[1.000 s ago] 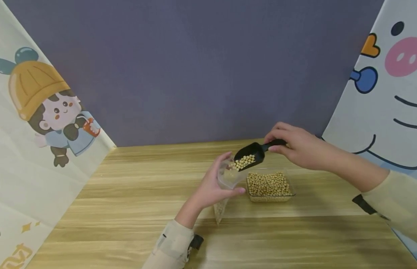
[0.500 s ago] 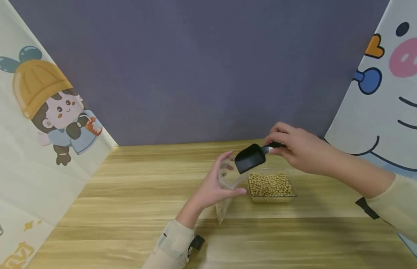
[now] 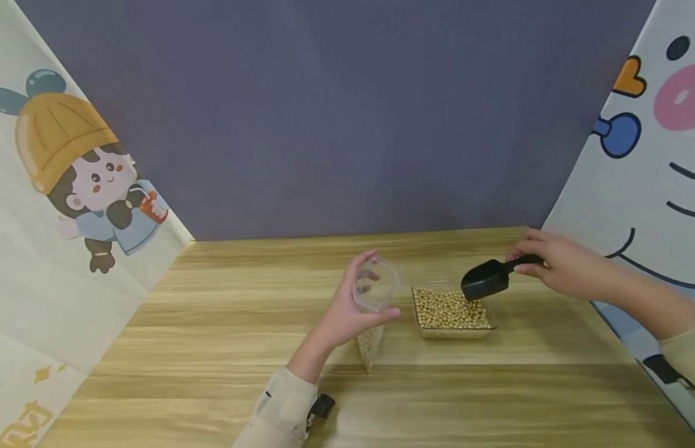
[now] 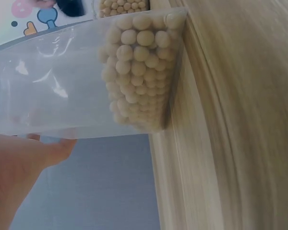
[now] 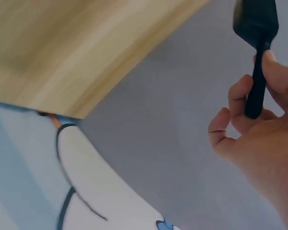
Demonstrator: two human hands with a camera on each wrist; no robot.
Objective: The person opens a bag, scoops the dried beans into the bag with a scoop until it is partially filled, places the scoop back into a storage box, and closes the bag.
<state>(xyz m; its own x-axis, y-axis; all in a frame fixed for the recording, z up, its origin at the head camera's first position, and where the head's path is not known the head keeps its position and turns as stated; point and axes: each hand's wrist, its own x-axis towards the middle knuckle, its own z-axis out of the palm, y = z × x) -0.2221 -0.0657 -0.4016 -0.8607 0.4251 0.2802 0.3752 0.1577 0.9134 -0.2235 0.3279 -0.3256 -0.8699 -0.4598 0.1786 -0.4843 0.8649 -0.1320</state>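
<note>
A clear plastic bag stands upright on the table, its open mouth facing up. In the left wrist view, round pale soybeans fill its bottom end. My left hand grips the bag near its mouth, thumb on one side and fingers on the other. My right hand pinches the handle of a black scoop, also seen in the right wrist view, where the scoop points away from the palm. The scoop's bowl hangs over the back right corner of a clear rectangular container of soybeans.
The wood-grain table runs back to a grey-purple panel. Cartoon-printed panels stand at the left and right sides. The container sits just right of the bag.
Soybeans in the scoop have gone into the bag as the scoop tipped over its mouth. My right hand has then carried the scoop right, over the container. My left hand stays at the bag.
</note>
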